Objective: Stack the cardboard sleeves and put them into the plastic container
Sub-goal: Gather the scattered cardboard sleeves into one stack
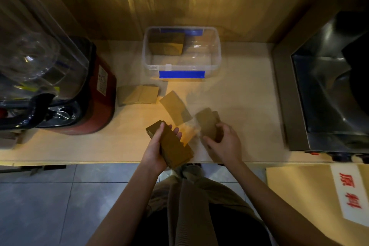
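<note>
On the worktop [229,94] loose sleeves [137,95] are left; one batch is stowed in the plastic container [216,46]; left hand [153,151] fingers are clamped round a stack [175,149]; right hand [223,139] fingers are pinched on another sleeve [207,122].

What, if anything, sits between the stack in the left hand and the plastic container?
Nothing blocks the way. The left hand holds a stack of sleeves near the counter's front edge; the plastic container stands open beyond it. Only a loose sleeve lies flat on the counter between them, low enough to pass over.
</note>
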`<move>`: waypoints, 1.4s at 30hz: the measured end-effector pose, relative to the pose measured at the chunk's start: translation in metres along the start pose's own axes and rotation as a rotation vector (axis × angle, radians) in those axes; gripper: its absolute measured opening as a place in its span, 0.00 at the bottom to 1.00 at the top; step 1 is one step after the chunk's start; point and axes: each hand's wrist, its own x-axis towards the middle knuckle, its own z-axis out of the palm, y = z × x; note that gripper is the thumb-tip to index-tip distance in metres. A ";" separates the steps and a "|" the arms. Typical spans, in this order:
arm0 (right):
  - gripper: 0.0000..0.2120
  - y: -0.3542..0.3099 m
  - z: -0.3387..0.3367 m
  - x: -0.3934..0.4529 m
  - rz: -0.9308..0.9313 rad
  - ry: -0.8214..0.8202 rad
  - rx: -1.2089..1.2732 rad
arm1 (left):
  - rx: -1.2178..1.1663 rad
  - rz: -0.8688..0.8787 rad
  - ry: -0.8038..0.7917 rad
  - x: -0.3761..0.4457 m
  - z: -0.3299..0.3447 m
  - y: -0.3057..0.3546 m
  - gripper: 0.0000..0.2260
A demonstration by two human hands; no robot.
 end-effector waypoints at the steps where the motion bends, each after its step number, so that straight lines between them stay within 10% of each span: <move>1: 0.29 -0.005 0.000 -0.003 0.009 0.004 0.063 | 0.017 -0.002 -0.009 0.001 0.003 0.000 0.15; 20: 0.13 -0.041 -0.011 -0.006 -0.087 -0.220 0.178 | 0.223 0.030 -0.163 0.027 0.044 0.000 0.12; 24: 0.17 -0.012 -0.011 0.019 -0.060 -0.013 -0.167 | 0.205 0.033 -0.082 0.032 0.038 0.009 0.12; 35: 0.24 0.012 0.006 0.032 -0.152 -0.148 -0.652 | 0.225 0.030 -0.147 0.033 0.032 0.022 0.18; 42: 0.25 -0.014 -0.019 0.047 0.030 -0.165 -0.029 | 0.172 0.004 -0.155 0.038 0.038 0.026 0.19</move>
